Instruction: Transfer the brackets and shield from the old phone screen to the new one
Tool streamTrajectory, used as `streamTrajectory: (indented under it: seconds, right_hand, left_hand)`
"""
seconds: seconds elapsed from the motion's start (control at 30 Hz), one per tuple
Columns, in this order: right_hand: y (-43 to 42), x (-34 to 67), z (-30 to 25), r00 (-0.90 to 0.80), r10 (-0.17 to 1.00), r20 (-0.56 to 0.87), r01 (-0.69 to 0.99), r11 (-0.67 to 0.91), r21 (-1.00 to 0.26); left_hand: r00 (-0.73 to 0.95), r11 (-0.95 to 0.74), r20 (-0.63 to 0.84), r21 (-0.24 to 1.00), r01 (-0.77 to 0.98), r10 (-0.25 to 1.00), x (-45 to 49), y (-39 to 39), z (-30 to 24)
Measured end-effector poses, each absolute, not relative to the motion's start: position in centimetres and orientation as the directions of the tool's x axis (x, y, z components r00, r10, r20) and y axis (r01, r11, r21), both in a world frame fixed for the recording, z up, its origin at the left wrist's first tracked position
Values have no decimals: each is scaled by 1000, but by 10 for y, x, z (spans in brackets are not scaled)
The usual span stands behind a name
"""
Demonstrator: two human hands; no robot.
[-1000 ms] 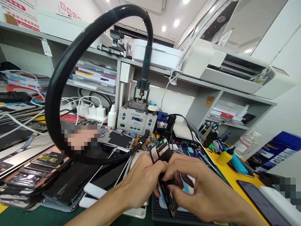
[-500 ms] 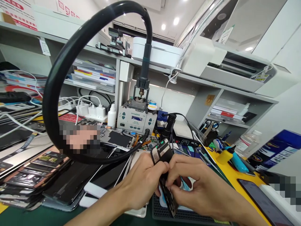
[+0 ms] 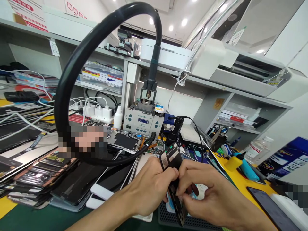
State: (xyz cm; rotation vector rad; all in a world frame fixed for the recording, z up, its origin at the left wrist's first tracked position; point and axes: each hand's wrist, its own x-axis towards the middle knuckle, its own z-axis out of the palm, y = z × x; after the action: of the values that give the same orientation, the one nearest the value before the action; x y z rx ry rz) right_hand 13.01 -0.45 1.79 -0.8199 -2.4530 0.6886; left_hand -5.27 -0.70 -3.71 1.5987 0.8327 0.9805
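Observation:
My left hand (image 3: pixel 154 184) is closed round the upper half of a partly taken-apart phone (image 3: pixel 173 157), its thumb pressed across the front. The phone is held tilted, its lower end pointing down toward a black perforated mat (image 3: pixel 166 218). My right hand (image 3: pixel 207 189) pinches at the phone's right edge, thumb and fingers bent in against it. Whether a small part sits between those fingertips is hidden. A light-blue item lies behind the phone on the mat, mostly covered by my hands.
Left of my hands lie stacked phone screens and phones (image 3: pixel 74 183). A hot-air station (image 3: pixel 142 122) stands behind, its thick black hose (image 3: pixel 60 86) looping forward over the bench. On the right are a yellow-capped blue bottle (image 3: pixel 247 168) and a dark phone (image 3: pixel 269 207).
The camera view has shifted slightly, so the whole scene sits a little farther right. Both hands keep nearly the same grip on the phone.

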Motion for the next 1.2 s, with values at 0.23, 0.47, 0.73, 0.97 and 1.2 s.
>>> streamTrajectory:
  seconds: [0.23,0.47,0.73,0.97,1.2]
  right_hand:
    - [-4,134,18,-720,651,242,419,685,-597]
    - [-4,133,17,-720,652,238,424,684,-594]
    - [-5,137,15,-715,661,227,432,674,-599]
    - [-3,135,14,-714,663,224,458,685,-567]
    - [-2,139,18,-723,674,149,491,654,-576]
  left_hand:
    - [460,-304,223,947,108,859,-56,-5,-45]
    - [428,-262,198,960,97,882,-55,-6,-45]
    - [412,-144,105,988,64,905,-50,-8,-33]
    - [419,-157,120,986,55,900,-51,-6,-37]
    - [461,-95,108,994,-50,881,-46,-3,-30]
